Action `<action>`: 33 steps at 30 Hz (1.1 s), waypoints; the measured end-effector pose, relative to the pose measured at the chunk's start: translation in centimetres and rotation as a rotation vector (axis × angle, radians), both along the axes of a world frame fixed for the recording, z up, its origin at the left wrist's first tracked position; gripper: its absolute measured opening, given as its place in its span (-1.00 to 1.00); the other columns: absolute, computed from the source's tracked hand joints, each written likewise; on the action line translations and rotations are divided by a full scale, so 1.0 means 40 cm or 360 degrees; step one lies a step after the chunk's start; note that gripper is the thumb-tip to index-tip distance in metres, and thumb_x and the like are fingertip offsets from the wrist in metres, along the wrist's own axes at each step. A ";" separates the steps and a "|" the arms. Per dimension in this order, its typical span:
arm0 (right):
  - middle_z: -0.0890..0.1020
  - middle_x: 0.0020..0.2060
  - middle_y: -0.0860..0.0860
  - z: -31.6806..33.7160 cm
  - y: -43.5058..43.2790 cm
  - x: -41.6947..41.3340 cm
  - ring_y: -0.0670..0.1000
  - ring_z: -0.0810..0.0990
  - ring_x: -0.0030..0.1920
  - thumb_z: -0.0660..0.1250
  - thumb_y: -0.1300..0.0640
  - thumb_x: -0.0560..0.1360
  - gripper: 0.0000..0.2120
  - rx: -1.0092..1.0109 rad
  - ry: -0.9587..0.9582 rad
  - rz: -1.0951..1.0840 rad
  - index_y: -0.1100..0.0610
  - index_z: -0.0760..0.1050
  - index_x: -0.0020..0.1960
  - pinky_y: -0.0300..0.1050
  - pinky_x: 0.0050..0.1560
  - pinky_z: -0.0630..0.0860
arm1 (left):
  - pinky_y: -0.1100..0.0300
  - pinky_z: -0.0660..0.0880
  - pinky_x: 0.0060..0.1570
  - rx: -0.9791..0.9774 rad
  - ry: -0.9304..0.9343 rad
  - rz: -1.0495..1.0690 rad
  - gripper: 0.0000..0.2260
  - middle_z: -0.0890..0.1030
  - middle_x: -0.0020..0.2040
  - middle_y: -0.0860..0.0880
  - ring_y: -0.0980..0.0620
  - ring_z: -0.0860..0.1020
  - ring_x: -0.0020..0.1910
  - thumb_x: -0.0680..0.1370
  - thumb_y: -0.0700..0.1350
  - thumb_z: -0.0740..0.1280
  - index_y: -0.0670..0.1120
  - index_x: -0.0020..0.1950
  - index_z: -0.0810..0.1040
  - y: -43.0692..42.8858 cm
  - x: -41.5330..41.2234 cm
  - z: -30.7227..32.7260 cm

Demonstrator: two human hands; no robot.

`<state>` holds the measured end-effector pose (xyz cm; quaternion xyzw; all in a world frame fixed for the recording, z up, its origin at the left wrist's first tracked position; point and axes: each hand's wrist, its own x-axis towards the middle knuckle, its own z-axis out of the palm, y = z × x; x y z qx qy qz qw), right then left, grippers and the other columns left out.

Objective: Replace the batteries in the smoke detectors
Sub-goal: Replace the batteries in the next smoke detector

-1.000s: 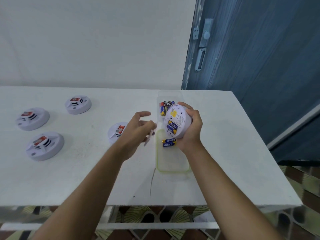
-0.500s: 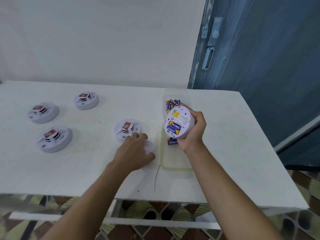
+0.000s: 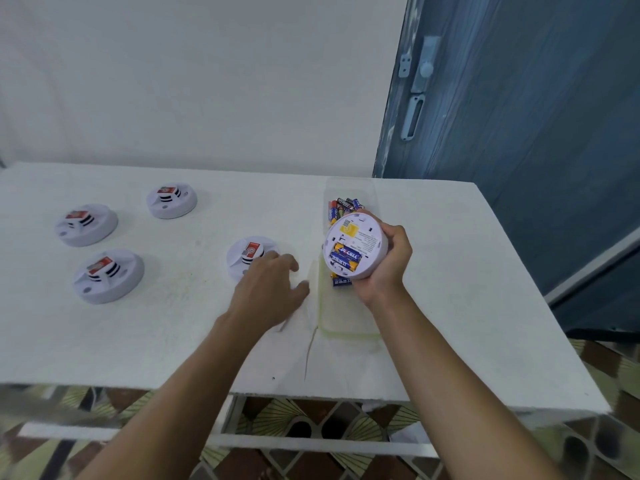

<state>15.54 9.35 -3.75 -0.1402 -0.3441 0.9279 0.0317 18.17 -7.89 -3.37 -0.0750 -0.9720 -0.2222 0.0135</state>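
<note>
- White plastic, table's left: far-left detector [image 3: 86, 224], rear detector [image 3: 172, 200] and front detector [image 3: 108, 275] sit face-up, well apart from both hands. Same spots as 1 s ago.
- Fourth detector [image 3: 251, 252]: face-up near table centre, just behind the L hand's fingertips. Unmoved.
- Left hand [image 3: 268, 292]: 1 s ago it was raised by the held unit w/ fingers pinched. Now it's down on the table [image 3: 450, 306], palm down, fingers mostly straight, gripping nothing I can make out.
- A pale flat piece seems to lie at its thumb side, poss. the battery cover. Too blurred to be sure.
- Pale tray [image 3: 346, 329]: flat on the table between the hands, w/ a loose battery [image 3: 341, 281] at its far end.
- Held detector [image 3: 355, 245]: up off the table over the tray, back to the camera. Its bay is open w/ blue-yellow cells [image 3: 344, 258] seated.
- Right hand [image 3: 384, 268]: fingers curled round the held detector's rim, grip same as before.
- Clear battery box [image 3: 341, 206]: just behind the held unit.
- Meaning: cells look in, so prob. the next step is fetching the cover and closing this unit.
</note>
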 end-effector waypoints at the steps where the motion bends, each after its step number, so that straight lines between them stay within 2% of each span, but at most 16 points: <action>1: 0.63 0.02 0.14 0.002 0.001 0.002 0.19 0.57 0.07 0.12 -0.02 0.51 -0.62 0.0000 0.0003 -0.0001 0.12 0.62 0.09 0.17 0.22 0.45 | 0.13 0.48 0.00 0.0146 0.0100 -0.0018 -0.73 0.56 0.03 -0.01 -0.01 0.52 0.06 0.50 0.04 0.38 -0.06 0.14 0.58 0.012 -0.001 0.010; 3: 0.63 0.03 0.16 0.008 0.002 0.008 0.19 0.58 0.07 0.10 0.00 0.53 -0.61 0.0018 0.0034 -0.0012 0.14 0.61 0.11 0.12 0.18 0.50 | 0.34 0.42 -0.12 0.0402 0.0222 -0.0061 -0.81 0.56 -0.09 0.06 0.11 0.52 -0.11 0.49 0.01 0.41 -0.03 0.05 0.59 0.042 -0.001 0.033; 4: 0.64 0.01 0.15 0.012 0.002 0.011 0.18 0.60 0.04 0.08 0.00 0.53 -0.61 0.0045 0.0053 -0.0022 0.14 0.60 0.11 0.05 0.09 0.54 | 0.43 0.38 -0.17 0.0491 0.0240 -0.0081 -0.81 0.56 -0.10 0.09 0.15 0.52 -0.14 0.48 0.01 0.44 -0.02 0.04 0.59 0.057 0.001 0.041; 6: 0.66 -0.05 0.12 0.019 0.006 0.016 0.13 0.64 -0.05 0.06 0.03 0.55 -0.62 0.0109 0.0089 -0.0023 0.15 0.59 0.11 -0.06 -0.09 0.56 | 0.50 0.35 -0.20 0.0611 0.0248 -0.0108 -0.75 0.57 -0.06 0.10 0.18 0.52 -0.13 0.44 0.03 0.48 0.00 0.06 0.58 0.084 0.000 0.043; 9: 0.67 -0.05 0.12 0.027 0.014 0.020 0.11 0.65 -0.07 0.05 0.06 0.56 -0.63 0.0191 0.0142 -0.0045 0.17 0.56 0.13 -0.10 -0.15 0.58 | 0.46 0.37 -0.19 0.0690 0.0252 -0.0075 -0.72 0.58 -0.04 0.09 0.17 0.53 -0.12 0.42 0.05 0.50 0.00 0.06 0.59 0.114 -0.006 0.039; 13: 0.66 -0.03 0.14 0.031 0.024 0.023 0.14 0.64 -0.04 0.08 0.04 0.53 -0.64 0.0238 0.0215 -0.0105 0.18 0.54 0.13 -0.09 -0.15 0.61 | 0.25 0.51 -0.09 0.0762 0.0209 -0.0052 -0.70 0.60 -0.04 0.10 0.18 0.55 -0.10 0.41 0.07 0.51 -0.01 0.07 0.62 0.140 -0.011 0.045; 18: 0.63 0.03 0.17 0.032 0.035 0.020 0.21 0.59 0.04 0.16 0.01 0.38 -0.64 0.0242 0.0264 -0.0159 0.13 0.57 0.05 -0.01 -0.04 0.54 | 0.30 0.52 -0.07 0.0885 0.0070 -0.0038 -0.69 0.62 -0.04 0.13 0.21 0.56 -0.08 0.38 0.05 0.53 0.00 0.06 0.62 0.157 -0.018 0.048; 24: 0.60 0.05 0.20 0.032 0.041 0.022 0.23 0.58 0.04 0.16 0.00 0.38 -0.63 0.0208 0.0282 -0.0136 0.13 0.55 0.07 -0.03 -0.07 0.56 | 0.37 0.48 -0.17 0.0982 -0.0056 -0.0037 -0.74 0.60 -0.10 0.09 0.14 0.55 -0.11 0.35 0.02 0.56 0.05 -0.07 0.56 0.165 -0.032 0.054; 29: 0.63 -0.03 0.16 0.032 0.043 0.024 0.19 0.63 -0.02 0.15 0.00 0.38 -0.63 0.0164 0.0305 -0.0137 0.14 0.54 0.07 -0.08 -0.13 0.60 | 0.36 0.47 -0.21 0.1006 -0.0069 -0.0055 -0.66 0.57 -0.13 0.07 0.10 0.53 -0.12 0.22 0.12 0.47 0.03 -0.10 0.52 0.175 -0.032 0.062; 33: 0.63 -0.04 0.15 0.030 0.044 0.024 0.19 0.62 -0.04 0.15 -0.01 0.37 -0.63 0.0167 0.0299 -0.0139 0.12 0.55 0.05 -0.05 -0.11 0.57 | 0.38 0.44 -0.23 0.0986 -0.0054 -0.0069 -0.62 0.57 -0.12 0.06 0.09 0.53 -0.12 0.19 0.13 0.45 0.00 -0.09 0.52 0.179 -0.035 0.061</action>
